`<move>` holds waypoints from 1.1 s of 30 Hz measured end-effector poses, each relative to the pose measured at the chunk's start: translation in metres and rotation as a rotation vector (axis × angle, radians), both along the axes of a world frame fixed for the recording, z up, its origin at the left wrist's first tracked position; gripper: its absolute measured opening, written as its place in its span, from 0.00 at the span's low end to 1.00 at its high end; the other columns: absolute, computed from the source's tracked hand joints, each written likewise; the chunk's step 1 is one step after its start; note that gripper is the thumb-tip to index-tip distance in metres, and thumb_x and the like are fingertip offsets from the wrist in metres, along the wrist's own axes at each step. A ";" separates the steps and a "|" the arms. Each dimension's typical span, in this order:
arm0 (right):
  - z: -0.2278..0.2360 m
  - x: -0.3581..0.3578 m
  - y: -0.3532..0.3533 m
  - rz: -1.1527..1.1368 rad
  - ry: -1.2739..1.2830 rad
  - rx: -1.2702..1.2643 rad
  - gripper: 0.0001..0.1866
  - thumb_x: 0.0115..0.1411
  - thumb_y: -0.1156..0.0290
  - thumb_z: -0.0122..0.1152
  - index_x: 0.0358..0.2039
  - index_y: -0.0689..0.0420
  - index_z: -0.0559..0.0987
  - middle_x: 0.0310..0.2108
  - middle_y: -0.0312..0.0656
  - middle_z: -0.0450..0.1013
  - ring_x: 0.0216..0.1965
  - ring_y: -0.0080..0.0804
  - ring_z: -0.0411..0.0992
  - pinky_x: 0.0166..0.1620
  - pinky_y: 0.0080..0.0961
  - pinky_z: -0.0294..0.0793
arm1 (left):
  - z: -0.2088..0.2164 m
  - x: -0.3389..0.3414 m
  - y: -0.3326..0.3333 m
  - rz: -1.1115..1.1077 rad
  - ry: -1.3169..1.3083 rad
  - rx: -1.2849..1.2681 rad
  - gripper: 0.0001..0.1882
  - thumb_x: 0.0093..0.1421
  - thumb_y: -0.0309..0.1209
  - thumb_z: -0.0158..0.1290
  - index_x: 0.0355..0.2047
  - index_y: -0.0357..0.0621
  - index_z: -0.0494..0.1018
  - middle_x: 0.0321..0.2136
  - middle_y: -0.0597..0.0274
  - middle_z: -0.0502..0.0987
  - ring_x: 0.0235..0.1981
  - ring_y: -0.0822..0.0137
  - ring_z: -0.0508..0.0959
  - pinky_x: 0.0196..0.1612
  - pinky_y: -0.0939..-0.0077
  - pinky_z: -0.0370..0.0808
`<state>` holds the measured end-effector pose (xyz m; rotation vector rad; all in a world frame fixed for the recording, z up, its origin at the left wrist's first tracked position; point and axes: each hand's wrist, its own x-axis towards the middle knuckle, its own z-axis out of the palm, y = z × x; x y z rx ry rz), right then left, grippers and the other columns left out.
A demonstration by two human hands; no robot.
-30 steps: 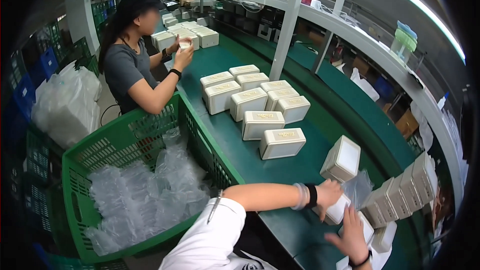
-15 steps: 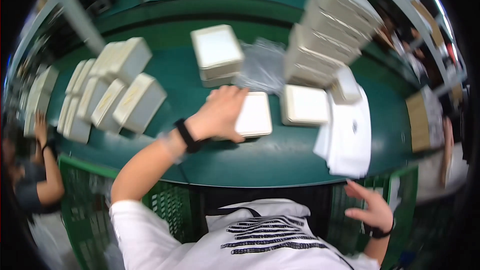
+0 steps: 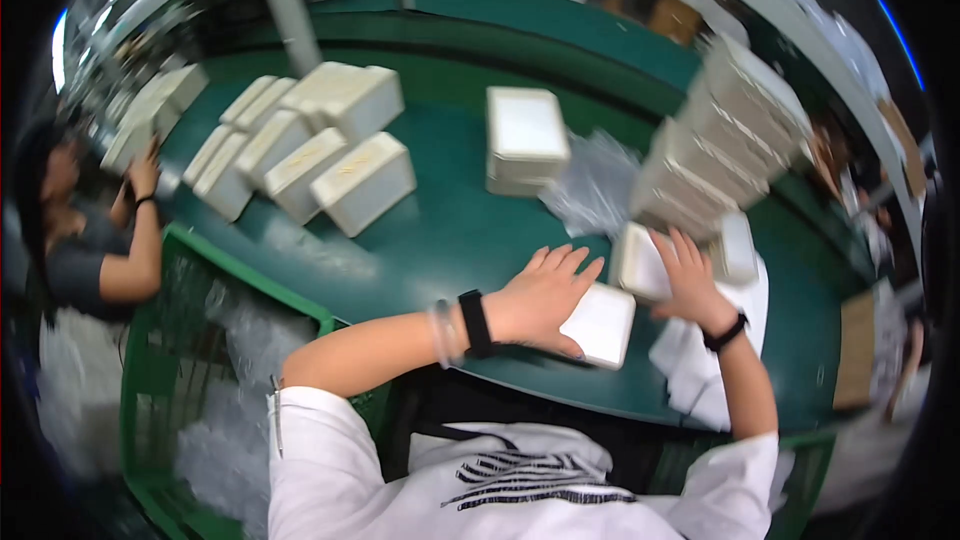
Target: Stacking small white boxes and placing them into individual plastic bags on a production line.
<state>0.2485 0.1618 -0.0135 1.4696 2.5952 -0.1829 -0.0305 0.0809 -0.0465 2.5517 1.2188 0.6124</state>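
My left hand [image 3: 548, 302] lies spread over the left part of a shallow cream box with a white top [image 3: 606, 332], near the table's front edge. Its fingers are stretched out, with the thumb along the near side. Just beyond and to the right sits a second cream box with a white top [image 3: 640, 262]. My right hand [image 3: 692, 282] reaches over that box's right side, fingers extended and apart; its palm side is hidden. Loose white sheets [image 3: 690, 360] lie beneath and in front of my right wrist.
Cream boxes [image 3: 362, 183] stand in rows on the left of the green table [image 3: 440, 240]. A short stack [image 3: 527, 125] and clear plastic bags [image 3: 597, 185] lie farther back. A tall wrapped stack [image 3: 715, 140] rises right. Green crates [image 3: 150, 380] flank me. A co-worker [image 3: 90, 230] is at left.
My left hand and the box under it are nearer the front edge and the second box. My right hand has risen from beside the table onto the second box. The view has turned left.
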 end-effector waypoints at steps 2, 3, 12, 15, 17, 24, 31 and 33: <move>-0.006 0.011 -0.007 0.040 0.094 0.018 0.63 0.33 0.66 0.78 0.68 0.48 0.50 0.67 0.55 0.46 0.67 0.56 0.46 0.66 0.51 0.48 | 0.022 -0.044 -0.018 0.180 -0.010 0.228 0.50 0.41 0.47 0.67 0.59 0.34 0.59 0.52 0.40 0.64 0.54 0.43 0.65 0.57 0.53 0.61; -0.009 0.021 -0.017 0.097 0.173 0.050 0.60 0.36 0.66 0.76 0.68 0.50 0.51 0.67 0.55 0.49 0.68 0.56 0.46 0.66 0.50 0.46 | 0.033 -0.071 -0.025 0.250 0.006 0.249 0.50 0.41 0.47 0.67 0.59 0.34 0.59 0.52 0.40 0.64 0.54 0.43 0.65 0.57 0.53 0.61; 0.039 -0.017 -0.008 -0.129 0.426 -0.436 0.46 0.46 0.65 0.71 0.64 0.60 0.60 0.62 0.57 0.60 0.62 0.48 0.60 0.59 0.37 0.63 | 0.002 -0.154 -0.014 0.904 0.097 0.307 0.40 0.46 0.42 0.65 0.56 0.38 0.64 0.54 0.40 0.62 0.57 0.44 0.62 0.55 0.49 0.61; 0.001 -0.042 0.059 -0.121 0.740 -0.370 0.39 0.53 0.67 0.66 0.63 0.61 0.59 0.59 0.58 0.63 0.58 0.45 0.64 0.56 0.33 0.66 | 0.011 -0.113 -0.013 0.714 0.126 0.379 0.37 0.43 0.40 0.65 0.54 0.41 0.67 0.54 0.43 0.64 0.56 0.48 0.64 0.56 0.51 0.61; -0.010 -0.071 0.100 -0.179 0.753 -0.412 0.35 0.57 0.69 0.63 0.63 0.61 0.60 0.56 0.58 0.65 0.57 0.46 0.65 0.57 0.36 0.66 | 0.008 -0.090 -0.013 0.519 0.110 0.375 0.34 0.42 0.41 0.65 0.50 0.43 0.70 0.52 0.46 0.66 0.56 0.51 0.64 0.56 0.52 0.61; -0.052 -0.126 0.162 -0.294 0.135 -0.003 0.45 0.55 0.46 0.61 0.63 0.62 0.56 0.57 0.68 0.60 0.60 0.62 0.59 0.60 0.42 0.62 | -0.034 -0.084 -0.025 0.151 0.129 0.391 0.17 0.46 0.39 0.61 0.35 0.45 0.77 0.43 0.55 0.70 0.47 0.59 0.69 0.50 0.60 0.64; -0.062 -0.126 0.184 -0.296 0.006 0.006 0.46 0.54 0.45 0.59 0.64 0.62 0.54 0.54 0.69 0.65 0.57 0.60 0.64 0.59 0.41 0.64 | -0.065 -0.069 -0.019 0.166 0.265 0.377 0.12 0.46 0.45 0.63 0.26 0.54 0.80 0.32 0.67 0.73 0.37 0.66 0.74 0.47 0.63 0.63; -0.056 -0.120 0.189 -0.296 0.001 0.007 0.47 0.54 0.45 0.59 0.64 0.63 0.54 0.53 0.69 0.65 0.56 0.60 0.65 0.59 0.41 0.64 | -0.063 -0.072 -0.020 0.122 0.263 0.387 0.06 0.50 0.37 0.58 0.24 0.52 0.78 0.28 0.68 0.72 0.32 0.68 0.73 0.44 0.68 0.64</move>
